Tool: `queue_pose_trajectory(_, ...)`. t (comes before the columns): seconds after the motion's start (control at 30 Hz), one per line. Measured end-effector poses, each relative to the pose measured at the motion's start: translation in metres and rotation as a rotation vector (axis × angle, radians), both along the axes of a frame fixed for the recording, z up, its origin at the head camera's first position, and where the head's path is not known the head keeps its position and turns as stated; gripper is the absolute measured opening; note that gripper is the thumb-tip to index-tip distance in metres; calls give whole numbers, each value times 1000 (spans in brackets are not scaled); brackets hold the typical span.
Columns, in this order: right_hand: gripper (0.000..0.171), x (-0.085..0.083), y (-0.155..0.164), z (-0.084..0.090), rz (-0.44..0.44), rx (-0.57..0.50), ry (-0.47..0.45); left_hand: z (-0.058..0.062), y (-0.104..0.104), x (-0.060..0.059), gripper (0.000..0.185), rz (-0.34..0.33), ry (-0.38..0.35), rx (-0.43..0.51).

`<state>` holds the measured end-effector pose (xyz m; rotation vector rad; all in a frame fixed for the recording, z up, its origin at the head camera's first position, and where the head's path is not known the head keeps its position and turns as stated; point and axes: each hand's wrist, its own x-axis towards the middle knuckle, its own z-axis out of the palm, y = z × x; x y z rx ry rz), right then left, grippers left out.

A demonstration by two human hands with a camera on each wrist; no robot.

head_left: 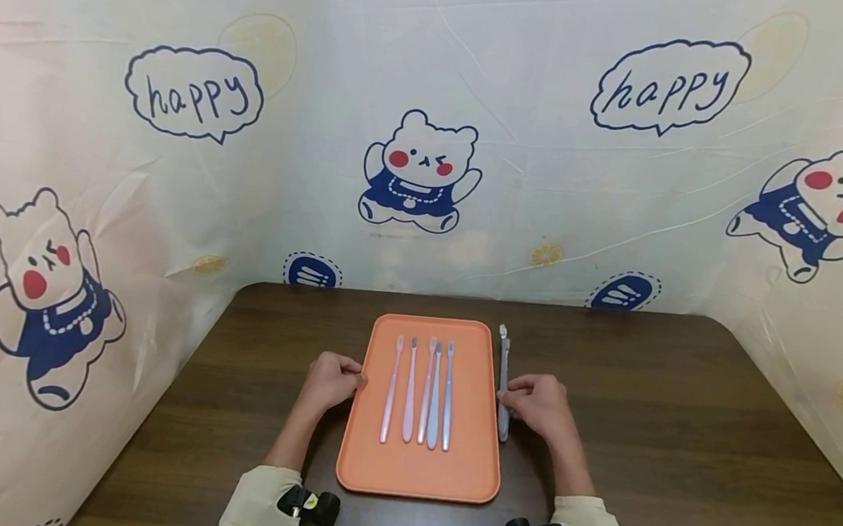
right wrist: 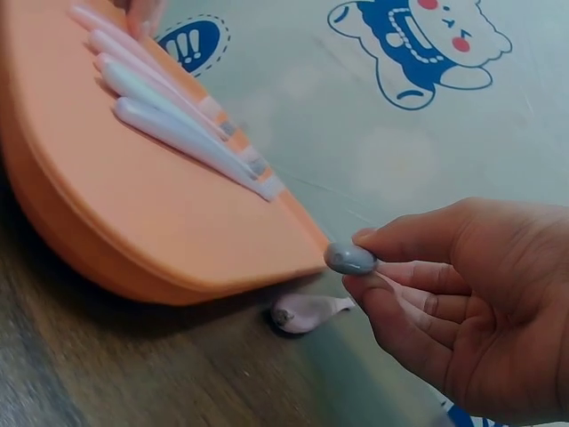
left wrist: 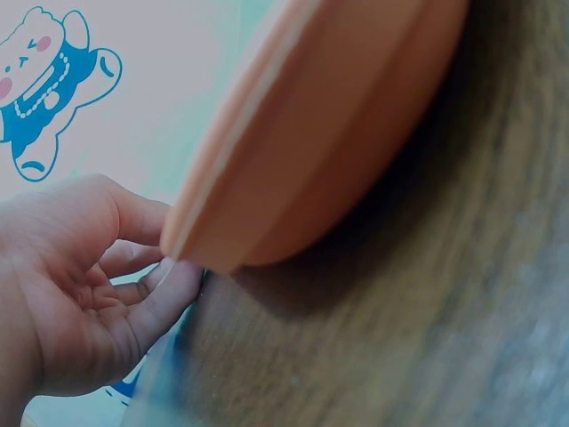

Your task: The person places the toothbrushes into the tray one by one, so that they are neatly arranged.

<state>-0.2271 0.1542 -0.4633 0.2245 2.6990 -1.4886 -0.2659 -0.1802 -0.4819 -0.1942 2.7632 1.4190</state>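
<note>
- Right hand (head_left: 540, 407) lay on the table just off the tray's right edge, thumb and forefinger pinched on the near end of a grey toothbrush (head_left: 504, 379); the right wrist view showed that rounded grey end (right wrist: 350, 259) clamped between the fingertips (right wrist: 391, 245), with the other fingers curled beneath.
- That grey toothbrush stretched along the table parallel to the tray's right rim, outside the tray, its head pointing toward the far wall.
- Left hand (head_left: 332, 379) sat at the tray's left edge, fingers curled against the rim; in the left wrist view the fingers (left wrist: 164, 285) touched the underside of the edge (whether they truly gripped it, I could not tell).
- Orange tray (head_left: 418, 476) stood lengthwise in the middle of the table, rounded corners, a low raised lip all round, its near end between the two wrists.
- Five toothbrushes (head_left: 419, 392) lay in a row on the tray, handles toward the person and heads away, pink ones to the left and pale blue ones to the right, close together; bare tray floor showed on either side of the row and in front of it.
- Dark wooden table (head_left: 679, 419) spread wide to the right of the hand and somewhat less to the left, up to the cartoon-bear sheet (head_left: 422, 171) that walled in three sides.
- Small pale pink rounded thing (right wrist: 307, 313) lay on the table under the tray's edge in the right wrist view; what it was I could not tell.
</note>
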Motion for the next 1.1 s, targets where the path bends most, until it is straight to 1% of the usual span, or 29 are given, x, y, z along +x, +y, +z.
queue_pose_trajectory(0.17,23,0,-6,1,2,-9,28,0,0,0,20,-3,0,3)
queue_pose_trajectory(0.47,22,3,-17,2,16,11,62,3,-1,3,19,-12,-2,10)
queue_pose_trajectory(0.7,22,6,-30,2,33,15,46,2,0,2,20,-15,1,11)
queue_pose_trajectory(0.8,21,7,-34,1,36,19,56,3,0,2,20,-21,5,10)
queue_pose_trajectory(1.1,22,6,-43,0,32,42,34,1,1,1,19,-7,5,14)
